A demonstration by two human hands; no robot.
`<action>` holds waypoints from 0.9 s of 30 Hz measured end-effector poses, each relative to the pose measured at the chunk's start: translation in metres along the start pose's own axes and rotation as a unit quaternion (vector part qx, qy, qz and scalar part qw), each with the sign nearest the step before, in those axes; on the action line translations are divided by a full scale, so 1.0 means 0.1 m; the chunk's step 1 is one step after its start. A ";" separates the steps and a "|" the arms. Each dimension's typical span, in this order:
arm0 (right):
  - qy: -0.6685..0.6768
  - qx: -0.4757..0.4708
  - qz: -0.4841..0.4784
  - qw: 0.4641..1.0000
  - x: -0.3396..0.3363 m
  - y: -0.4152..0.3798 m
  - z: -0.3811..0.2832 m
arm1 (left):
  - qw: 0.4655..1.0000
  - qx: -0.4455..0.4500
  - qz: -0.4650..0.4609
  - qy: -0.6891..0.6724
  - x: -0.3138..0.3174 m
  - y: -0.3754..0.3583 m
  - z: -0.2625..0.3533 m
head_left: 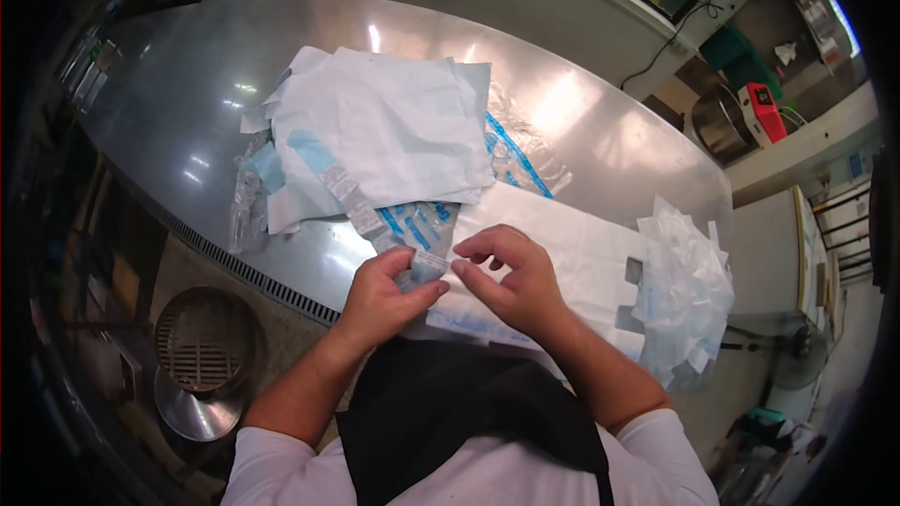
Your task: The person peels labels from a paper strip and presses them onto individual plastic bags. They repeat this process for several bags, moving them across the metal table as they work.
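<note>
My left hand [389, 295] pinches a small clear piece of plastic with a printed label [428, 266] near the table's front edge. My right hand [506, 272] is just right of it, thumb and index finger bent close together at the label's right end; whether they touch it is unclear. Beneath my right hand lies a stack of flat white plastic bags [572, 248]. Up and left is a pile of pale sheets [394, 126], with a long printed strip [349, 195] on it. Clear plastic with blue print [419, 222] shows between the pile and my hands.
The steel table [178, 103] has a slotted front edge. Crumpled translucent bags [689, 290] lie at its right end. More clear film [527, 145] lies behind the pile. A round metal vessel [208, 342] stands low at the left; a red device [761, 112] is at the back right.
</note>
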State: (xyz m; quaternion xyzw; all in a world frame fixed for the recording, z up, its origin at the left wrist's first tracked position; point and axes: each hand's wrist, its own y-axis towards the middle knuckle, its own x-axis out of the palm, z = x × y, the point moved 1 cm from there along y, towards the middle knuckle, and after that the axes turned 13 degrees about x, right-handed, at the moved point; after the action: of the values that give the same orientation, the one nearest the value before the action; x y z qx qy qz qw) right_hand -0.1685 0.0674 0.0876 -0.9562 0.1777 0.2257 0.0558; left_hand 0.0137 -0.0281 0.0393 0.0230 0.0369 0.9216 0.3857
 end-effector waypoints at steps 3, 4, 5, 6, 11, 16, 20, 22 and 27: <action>-0.088 -0.128 0.016 0.988 -0.02 0.03 -0.05 | 0.996 0.020 -0.035 0.081 0.01 0.03 0.14; -0.088 -0.127 0.017 0.988 -0.01 0.03 -0.03 | 0.990 0.028 -0.065 0.124 0.00 0.03 0.17; -0.098 -0.124 0.022 0.987 0.00 0.03 -0.01 | 0.990 0.028 -0.066 0.124 -0.02 0.03 0.14; -0.109 -0.121 0.026 0.986 0.00 0.03 0.02 | 0.993 0.048 -0.072 0.074 -0.04 0.03 0.09; -0.149 -0.132 0.053 0.979 -0.01 0.04 0.10 | 0.999 -0.007 -0.019 -0.027 -0.04 0.03 0.07; -0.143 -0.147 0.044 0.978 0.03 0.01 0.03 | 1.000 -0.019 -0.004 0.001 -0.03 0.04 0.03; -0.161 -0.144 0.056 0.975 0.02 0.03 0.04 | 0.999 -0.029 0.004 -0.044 0.01 0.05 0.05; -0.167 -0.138 0.053 0.975 0.00 0.03 0.06 | 0.998 0.036 -0.006 0.051 0.02 0.04 0.08; -0.167 -0.095 0.024 0.981 -0.01 0.03 0.07 | 0.992 0.057 -0.031 0.110 0.01 0.05 0.10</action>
State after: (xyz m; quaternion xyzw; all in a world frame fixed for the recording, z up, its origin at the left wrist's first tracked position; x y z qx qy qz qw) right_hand -0.1730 0.0659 0.0818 -0.9016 0.1668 0.3989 -0.0118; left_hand 0.0100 -0.0300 0.0501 -0.0580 0.1322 0.9026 0.4056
